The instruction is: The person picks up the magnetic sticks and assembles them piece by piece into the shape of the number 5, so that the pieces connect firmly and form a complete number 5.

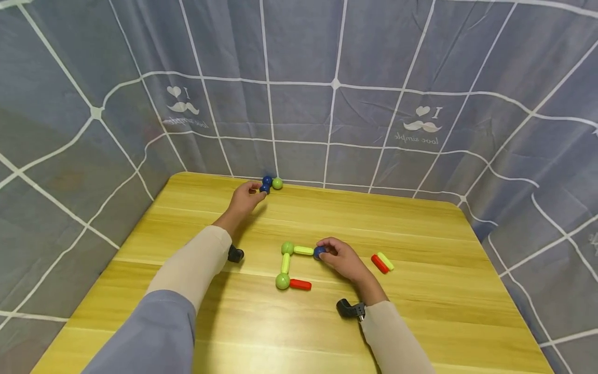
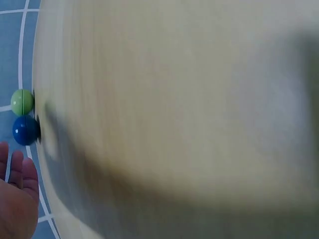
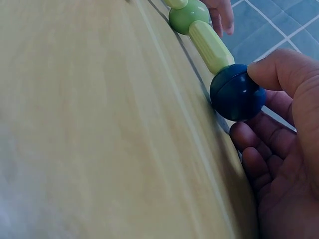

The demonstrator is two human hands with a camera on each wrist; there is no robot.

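My left hand [image 1: 246, 198] is at the table's back edge, with thumb and forefinger pinching a blue ball [image 1: 264, 189]. Next to it are another blue ball [image 1: 267, 179] and a green ball [image 1: 277, 183], also in the left wrist view, where the pinched ball is out of frame. My right hand [image 1: 344, 258] pinches a blue ball [image 3: 237, 93] at the end of a yellow-green rod [image 1: 303, 250]. That rod runs to a green ball [image 1: 287, 248]; a second yellow-green rod [image 1: 285, 263] joins it to another green ball [image 1: 282, 281], from which a red rod [image 1: 300, 284] extends.
To the right lie a loose red rod [image 1: 379, 264] and a yellow-green rod [image 1: 385, 261], side by side on the wooden table [image 1: 420, 322]. A grey checked curtain [image 1: 303, 114] surrounds its back and sides. Each wrist wears a black camera [image 1: 349, 308].
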